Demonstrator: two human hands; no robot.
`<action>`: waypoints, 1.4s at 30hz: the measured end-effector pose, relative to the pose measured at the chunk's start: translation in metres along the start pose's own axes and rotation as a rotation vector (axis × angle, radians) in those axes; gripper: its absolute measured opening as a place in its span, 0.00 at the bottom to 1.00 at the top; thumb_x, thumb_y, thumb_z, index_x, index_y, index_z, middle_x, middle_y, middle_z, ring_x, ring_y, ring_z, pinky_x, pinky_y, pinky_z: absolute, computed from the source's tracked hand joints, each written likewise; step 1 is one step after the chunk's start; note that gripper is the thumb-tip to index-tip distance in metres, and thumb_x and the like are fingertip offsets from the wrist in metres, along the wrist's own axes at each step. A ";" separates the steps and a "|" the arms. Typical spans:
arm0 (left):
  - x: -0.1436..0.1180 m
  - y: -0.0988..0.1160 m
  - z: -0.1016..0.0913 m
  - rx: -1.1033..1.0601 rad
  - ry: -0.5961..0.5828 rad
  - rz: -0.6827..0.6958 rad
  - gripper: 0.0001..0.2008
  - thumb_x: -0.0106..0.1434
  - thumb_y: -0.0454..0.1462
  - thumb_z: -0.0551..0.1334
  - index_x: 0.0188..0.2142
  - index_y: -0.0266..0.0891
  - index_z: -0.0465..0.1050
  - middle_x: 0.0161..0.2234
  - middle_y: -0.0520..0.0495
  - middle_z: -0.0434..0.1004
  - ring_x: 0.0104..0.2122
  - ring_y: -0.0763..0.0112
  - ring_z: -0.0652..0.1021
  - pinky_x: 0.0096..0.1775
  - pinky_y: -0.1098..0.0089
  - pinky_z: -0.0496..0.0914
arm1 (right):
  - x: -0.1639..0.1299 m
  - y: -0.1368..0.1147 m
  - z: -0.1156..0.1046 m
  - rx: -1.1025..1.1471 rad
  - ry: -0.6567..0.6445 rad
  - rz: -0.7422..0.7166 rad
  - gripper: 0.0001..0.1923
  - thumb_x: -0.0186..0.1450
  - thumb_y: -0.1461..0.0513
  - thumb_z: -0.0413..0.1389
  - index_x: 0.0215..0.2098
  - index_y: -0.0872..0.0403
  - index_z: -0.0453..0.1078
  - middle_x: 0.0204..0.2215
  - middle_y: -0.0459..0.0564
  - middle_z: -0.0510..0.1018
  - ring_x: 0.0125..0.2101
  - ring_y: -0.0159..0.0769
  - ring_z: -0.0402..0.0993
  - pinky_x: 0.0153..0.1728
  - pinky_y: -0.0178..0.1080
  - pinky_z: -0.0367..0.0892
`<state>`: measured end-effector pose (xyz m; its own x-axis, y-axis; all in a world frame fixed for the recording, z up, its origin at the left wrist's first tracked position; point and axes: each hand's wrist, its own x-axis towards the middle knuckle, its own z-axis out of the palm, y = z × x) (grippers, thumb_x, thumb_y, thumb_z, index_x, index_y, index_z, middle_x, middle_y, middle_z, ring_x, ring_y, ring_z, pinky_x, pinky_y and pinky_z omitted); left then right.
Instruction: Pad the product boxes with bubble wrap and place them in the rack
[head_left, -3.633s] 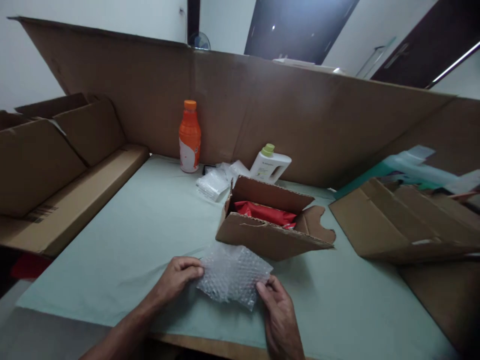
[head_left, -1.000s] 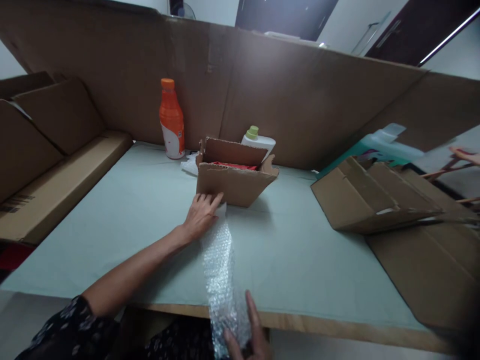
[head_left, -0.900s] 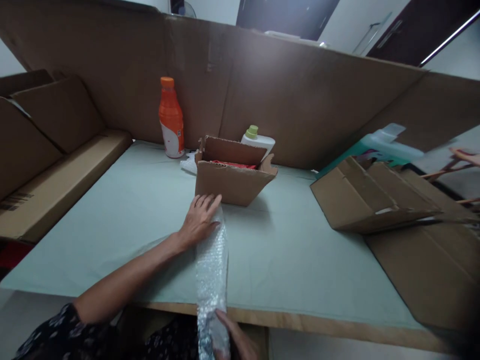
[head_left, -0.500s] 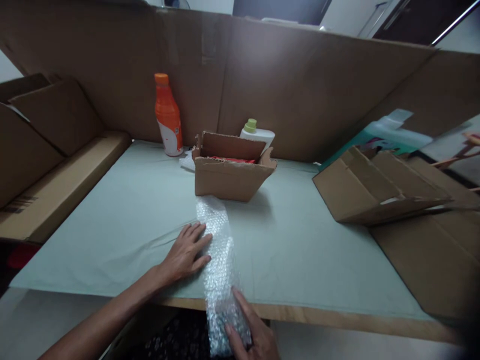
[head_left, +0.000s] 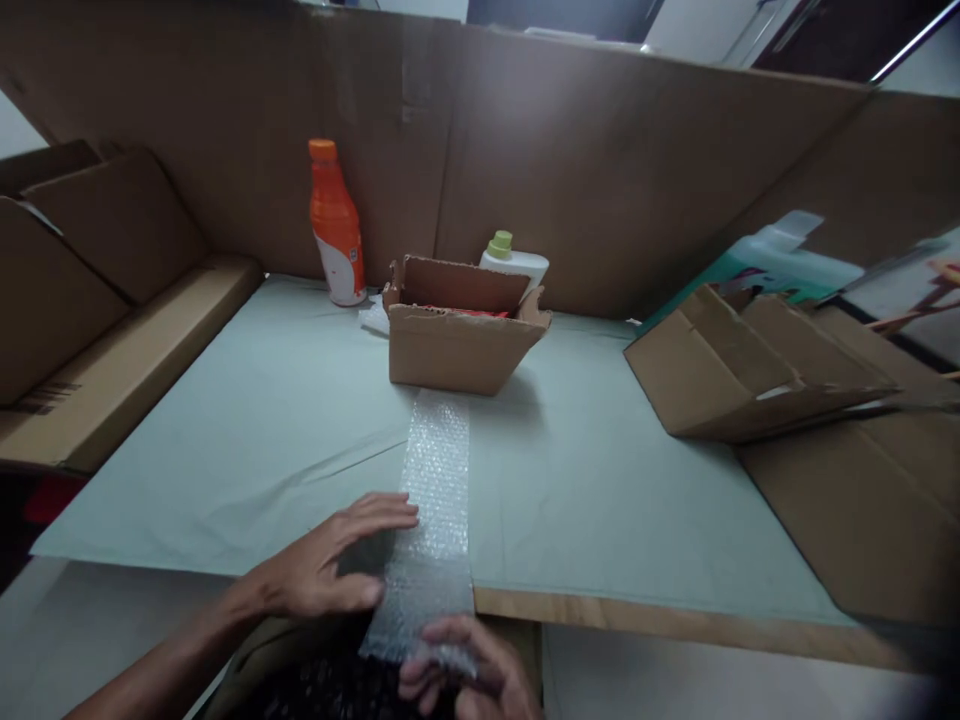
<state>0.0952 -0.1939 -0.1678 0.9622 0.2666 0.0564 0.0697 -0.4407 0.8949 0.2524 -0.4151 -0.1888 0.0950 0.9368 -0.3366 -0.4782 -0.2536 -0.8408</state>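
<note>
Bubble wrap, a clear long strip (head_left: 435, 500), lies flat from the open brown cardboard box (head_left: 459, 345) to the table's near edge.
I see my left hand (head_left: 330, 570) spread beside it, my right hand (head_left: 465, 680) pinching its overhanging end; orange plastic bottle (head_left: 335, 225) far left, flattened cartons (head_left: 750, 370) right, nothing blocking.

the bubble wrap strip (head_left: 436, 490) is clear plastic, dimpled and faintly glossy, lying on a matt pale green paper sheet (head_left: 247, 430) with soft creases. under that sheet, a bare wooden table edge (head_left: 675, 625) shows at 5 o'clock, smooth and light. the small open box (head_left: 457, 345) at 12 o'clock is raw brown corrugated cardboard, dull and rough at its torn flaps (as is the tall cardboard wall (head_left: 585, 180) behind). the orange bottle (head_left: 336, 228) is shiny plastic; the white bottle (head_left: 516, 264) looks matt plastic.
</note>
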 end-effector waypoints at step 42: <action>0.014 -0.022 0.048 0.496 0.423 0.051 0.20 0.67 0.34 0.61 0.58 0.43 0.66 0.52 0.41 0.75 0.55 0.55 0.71 0.55 0.52 0.66 | 0.080 -0.026 -0.028 -1.316 0.304 -0.717 0.12 0.72 0.64 0.53 0.52 0.51 0.73 0.43 0.52 0.83 0.44 0.42 0.78 0.46 0.47 0.69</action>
<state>0.1201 -0.2220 -0.2082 0.7881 0.5041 0.3532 0.2372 -0.7783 0.5814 0.2972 -0.3399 -0.2060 0.2096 0.9096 0.3588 0.8198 0.0365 -0.5714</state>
